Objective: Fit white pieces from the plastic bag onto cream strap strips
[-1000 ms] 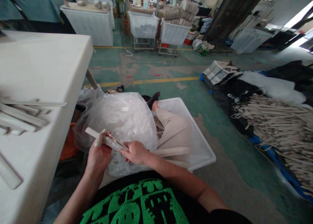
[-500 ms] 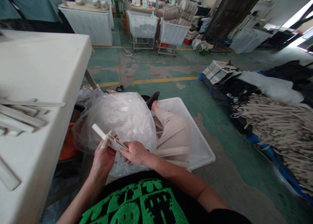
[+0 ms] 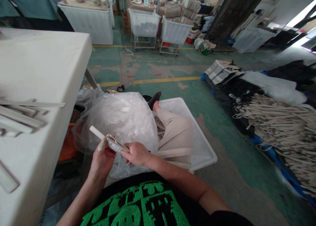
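The left hand (image 3: pixel 103 157) and right hand (image 3: pixel 138 154) pinch a long, flat white strip (image 3: pixel 96 133), maybe not done. Are the pale, flat strips (image 3: pixel 21 116) on the white tabletop (image 3: pixel 46 63) done? Can't tell.

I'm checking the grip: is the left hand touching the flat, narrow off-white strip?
Touching. The head view shows the left hand closed around the flat, narrow off-white strip, one end of which juts out beyond the hand.
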`<state>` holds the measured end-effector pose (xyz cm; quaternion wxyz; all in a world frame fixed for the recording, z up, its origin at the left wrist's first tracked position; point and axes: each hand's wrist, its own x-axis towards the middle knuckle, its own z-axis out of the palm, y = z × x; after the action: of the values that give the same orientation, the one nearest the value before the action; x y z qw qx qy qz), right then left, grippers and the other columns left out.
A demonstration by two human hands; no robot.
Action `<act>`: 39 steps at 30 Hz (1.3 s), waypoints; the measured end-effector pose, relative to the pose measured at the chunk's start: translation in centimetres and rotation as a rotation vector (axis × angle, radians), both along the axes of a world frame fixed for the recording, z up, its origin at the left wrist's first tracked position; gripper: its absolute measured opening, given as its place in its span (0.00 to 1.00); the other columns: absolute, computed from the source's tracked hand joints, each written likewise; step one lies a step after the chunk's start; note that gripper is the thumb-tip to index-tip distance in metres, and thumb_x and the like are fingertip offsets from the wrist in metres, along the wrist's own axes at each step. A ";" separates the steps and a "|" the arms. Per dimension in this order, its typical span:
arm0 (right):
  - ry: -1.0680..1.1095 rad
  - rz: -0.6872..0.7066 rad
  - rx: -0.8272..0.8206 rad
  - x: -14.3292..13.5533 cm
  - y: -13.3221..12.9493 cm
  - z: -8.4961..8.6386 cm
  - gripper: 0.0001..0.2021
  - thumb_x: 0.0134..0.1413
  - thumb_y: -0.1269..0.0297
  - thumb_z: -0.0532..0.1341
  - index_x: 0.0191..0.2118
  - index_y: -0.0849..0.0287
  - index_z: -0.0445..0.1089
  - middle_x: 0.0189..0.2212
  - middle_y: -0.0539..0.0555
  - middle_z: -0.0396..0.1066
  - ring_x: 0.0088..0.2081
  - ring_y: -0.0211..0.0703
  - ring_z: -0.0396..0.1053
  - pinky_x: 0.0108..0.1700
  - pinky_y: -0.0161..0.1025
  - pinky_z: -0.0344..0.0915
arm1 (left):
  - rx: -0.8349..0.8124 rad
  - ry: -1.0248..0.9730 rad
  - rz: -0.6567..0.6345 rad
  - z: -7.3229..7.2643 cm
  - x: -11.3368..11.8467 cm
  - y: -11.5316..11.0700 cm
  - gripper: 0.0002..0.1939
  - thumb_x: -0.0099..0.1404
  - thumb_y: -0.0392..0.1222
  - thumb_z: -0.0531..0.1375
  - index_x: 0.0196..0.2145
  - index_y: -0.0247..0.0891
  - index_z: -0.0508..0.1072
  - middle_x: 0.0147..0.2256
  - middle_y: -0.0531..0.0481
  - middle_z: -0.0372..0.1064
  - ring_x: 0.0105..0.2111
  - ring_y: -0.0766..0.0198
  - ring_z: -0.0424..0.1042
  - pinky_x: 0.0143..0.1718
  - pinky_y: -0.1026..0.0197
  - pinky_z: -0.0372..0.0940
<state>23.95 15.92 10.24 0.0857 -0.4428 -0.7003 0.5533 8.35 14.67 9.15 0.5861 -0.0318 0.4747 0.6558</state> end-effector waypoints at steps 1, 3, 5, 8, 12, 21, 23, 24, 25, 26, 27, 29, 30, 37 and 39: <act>0.001 -0.004 -0.001 0.0 0.0 -0.1 0.11 0.65 0.59 0.53 0.39 0.58 0.69 0.21 0.46 0.71 0.21 0.36 0.71 0.25 0.29 0.60 | -0.008 -0.005 -0.009 -0.1 0.1 -0.1 0.08 0.66 0.35 0.60 0.31 0.34 0.78 0.27 0.52 0.76 0.27 0.68 0.73 0.28 0.67 0.70; 0.002 -0.010 -0.009 0.0 -0.1 -0.2 0.11 0.65 0.59 0.53 0.40 0.58 0.69 0.21 0.46 0.72 0.21 0.36 0.71 0.26 0.30 0.61 | -0.011 -0.004 -0.026 -0.3 0.2 -0.1 0.07 0.65 0.36 0.61 0.30 0.34 0.78 0.28 0.51 0.76 0.27 0.67 0.73 0.28 0.67 0.70; 0.006 -0.010 -0.016 0.0 -0.1 -0.3 0.12 0.66 0.58 0.53 0.40 0.58 0.69 0.21 0.46 0.72 0.21 0.36 0.72 0.26 0.30 0.62 | 0.006 0.004 -0.035 -0.4 0.2 -0.1 0.05 0.63 0.35 0.62 0.30 0.34 0.78 0.28 0.51 0.76 0.27 0.67 0.72 0.28 0.68 0.69; 0.014 -0.004 -0.009 0.0 -0.1 -0.3 0.12 0.66 0.57 0.52 0.39 0.59 0.68 0.20 0.46 0.71 0.22 0.37 0.72 0.26 0.30 0.61 | 0.035 0.018 -0.032 -0.4 -0.1 -0.1 0.03 0.62 0.34 0.63 0.31 0.34 0.78 0.27 0.52 0.75 0.27 0.69 0.72 0.29 0.70 0.69; 0.003 0.003 -0.005 -0.1 0.0 -0.3 0.12 0.66 0.57 0.52 0.38 0.59 0.68 0.21 0.46 0.71 0.22 0.36 0.72 0.27 0.30 0.60 | 0.029 0.025 -0.022 -0.5 -0.2 -0.1 0.04 0.64 0.35 0.62 0.33 0.34 0.78 0.29 0.52 0.76 0.28 0.69 0.72 0.30 0.69 0.69; 0.047 -0.021 -0.029 -0.1 -0.1 -0.9 0.18 0.67 0.50 0.50 0.40 0.60 0.68 0.22 0.48 0.72 0.20 0.35 0.70 0.24 0.29 0.61 | 0.015 0.000 -0.040 -0.1 0.1 -0.1 0.15 0.72 0.34 0.52 0.32 0.35 0.77 0.29 0.50 0.76 0.28 0.68 0.74 0.31 0.68 0.71; 0.034 -0.008 -0.026 -0.1 -0.1 -1.0 0.17 0.67 0.52 0.51 0.40 0.60 0.68 0.22 0.48 0.73 0.21 0.34 0.70 0.25 0.28 0.61 | -0.009 -0.012 -0.041 0.0 0.2 -0.1 0.16 0.72 0.34 0.51 0.32 0.35 0.77 0.28 0.51 0.75 0.27 0.68 0.74 0.30 0.69 0.71; 0.026 -0.001 -0.027 -0.1 -0.2 -1.0 0.17 0.67 0.52 0.51 0.40 0.60 0.68 0.23 0.48 0.73 0.21 0.34 0.70 0.25 0.28 0.61 | -0.018 -0.017 -0.043 0.1 0.2 -0.1 0.17 0.73 0.34 0.51 0.32 0.35 0.77 0.27 0.51 0.75 0.26 0.68 0.74 0.29 0.69 0.71; 0.018 0.003 -0.025 -0.1 -0.2 -1.1 0.17 0.67 0.52 0.51 0.40 0.60 0.68 0.23 0.48 0.73 0.21 0.34 0.70 0.25 0.29 0.61 | -0.022 -0.021 -0.043 0.1 0.2 -0.1 0.17 0.73 0.34 0.50 0.32 0.35 0.77 0.27 0.51 0.75 0.26 0.68 0.74 0.29 0.69 0.71; 0.014 0.005 -0.022 -0.2 -0.2 -1.1 0.17 0.67 0.51 0.51 0.40 0.59 0.69 0.23 0.48 0.73 0.21 0.34 0.70 0.25 0.29 0.61 | -0.026 -0.024 -0.041 0.1 0.3 0.0 0.17 0.73 0.34 0.50 0.32 0.35 0.77 0.27 0.51 0.75 0.26 0.68 0.73 0.28 0.69 0.71; 0.013 0.006 -0.018 -0.2 -0.2 -1.2 0.17 0.67 0.51 0.51 0.40 0.59 0.69 0.23 0.48 0.73 0.21 0.34 0.70 0.26 0.29 0.61 | -0.032 -0.026 -0.036 0.1 0.3 0.0 0.17 0.73 0.34 0.50 0.31 0.35 0.77 0.27 0.51 0.75 0.26 0.68 0.73 0.28 0.69 0.70; 0.017 0.006 -0.018 -0.2 -0.2 -1.2 0.18 0.67 0.50 0.51 0.40 0.59 0.69 0.23 0.47 0.73 0.21 0.34 0.70 0.26 0.29 0.61 | -0.054 -0.030 -0.026 0.1 0.4 0.0 0.17 0.72 0.34 0.51 0.31 0.36 0.77 0.27 0.51 0.75 0.26 0.68 0.73 0.28 0.68 0.70; 0.016 0.006 -0.021 -0.2 -0.2 -1.2 0.18 0.67 0.50 0.51 0.40 0.59 0.69 0.23 0.47 0.73 0.21 0.34 0.70 0.26 0.30 0.61 | -0.071 -0.032 -0.024 0.0 0.4 0.0 0.16 0.72 0.35 0.51 0.31 0.36 0.77 0.28 0.51 0.75 0.26 0.68 0.73 0.27 0.68 0.70; -0.080 0.057 0.065 -0.3 -0.2 -1.3 0.19 0.67 0.49 0.51 0.41 0.59 0.70 0.23 0.48 0.74 0.24 0.37 0.71 0.30 0.33 0.61 | -0.200 -0.070 -0.075 -0.9 0.5 -0.3 0.17 0.73 0.34 0.50 0.32 0.36 0.77 0.29 0.50 0.77 0.26 0.67 0.75 0.29 0.66 0.71; -0.152 0.096 0.167 -0.4 -0.2 -1.5 0.18 0.67 0.49 0.53 0.41 0.58 0.72 0.26 0.51 0.75 0.29 0.42 0.74 0.33 0.35 0.63 | -0.245 -0.079 -0.089 -1.2 0.6 -0.5 0.18 0.73 0.34 0.49 0.32 0.36 0.76 0.28 0.50 0.77 0.26 0.67 0.75 0.29 0.65 0.72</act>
<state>23.59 15.71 8.75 0.0425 -0.4407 -0.7688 0.4614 8.92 14.22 7.96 0.6247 -0.1079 0.5287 0.5644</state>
